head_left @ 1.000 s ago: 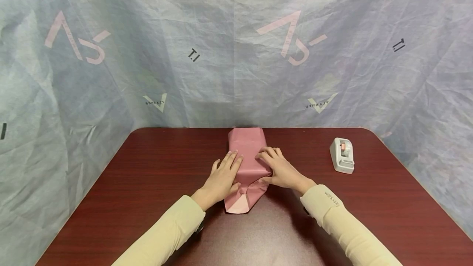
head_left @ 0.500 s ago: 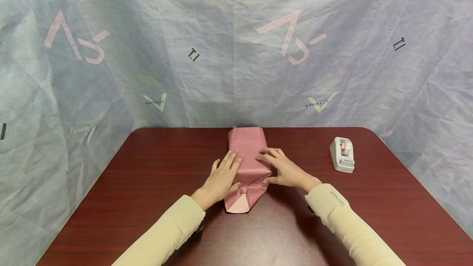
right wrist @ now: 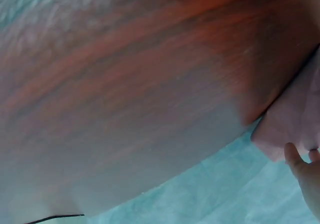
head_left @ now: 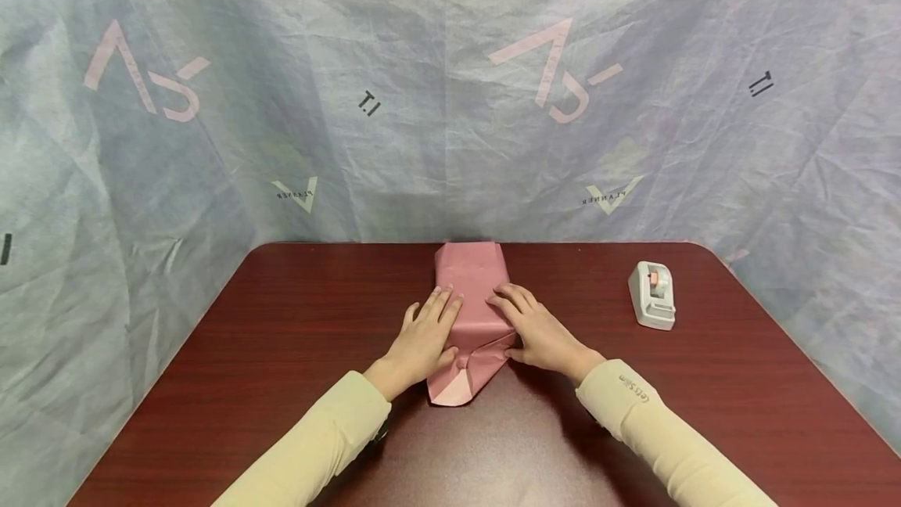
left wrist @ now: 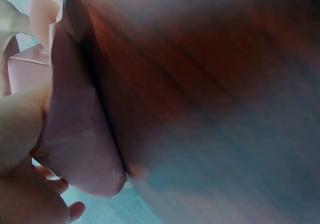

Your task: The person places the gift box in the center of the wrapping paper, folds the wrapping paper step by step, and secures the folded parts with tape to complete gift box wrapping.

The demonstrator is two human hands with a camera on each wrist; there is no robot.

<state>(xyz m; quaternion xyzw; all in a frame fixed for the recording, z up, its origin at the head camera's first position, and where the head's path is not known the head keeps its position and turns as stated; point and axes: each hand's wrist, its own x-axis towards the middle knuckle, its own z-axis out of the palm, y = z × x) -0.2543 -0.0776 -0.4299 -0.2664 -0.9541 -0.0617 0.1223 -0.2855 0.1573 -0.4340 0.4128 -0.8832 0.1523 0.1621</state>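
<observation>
A box-shaped package in pink paper (head_left: 473, 268) lies lengthwise at the middle of the table. Its near end is a loose, creased flap (head_left: 454, 388) with the paler inner side showing. My left hand (head_left: 421, 343) rests along the package's left side, fingers stretched over the top and thumb on the folded paper near the flap. On the other side my right hand (head_left: 542, 329) touches the right edge, fingertips on top and thumb by the near right corner. In the left wrist view the pink paper (left wrist: 80, 129) bulges out beside the left thumb.
A white tape dispenser (head_left: 653, 296) stands on the dark red wooden table (head_left: 296, 311) at the back right. Grey printed cloth (head_left: 394, 155) hangs behind the table's far edge and along both sides.
My right hand drew slightly back from the paper, then came in again, its thumb now a little nearer to me. The left hand and the package have stayed put.
</observation>
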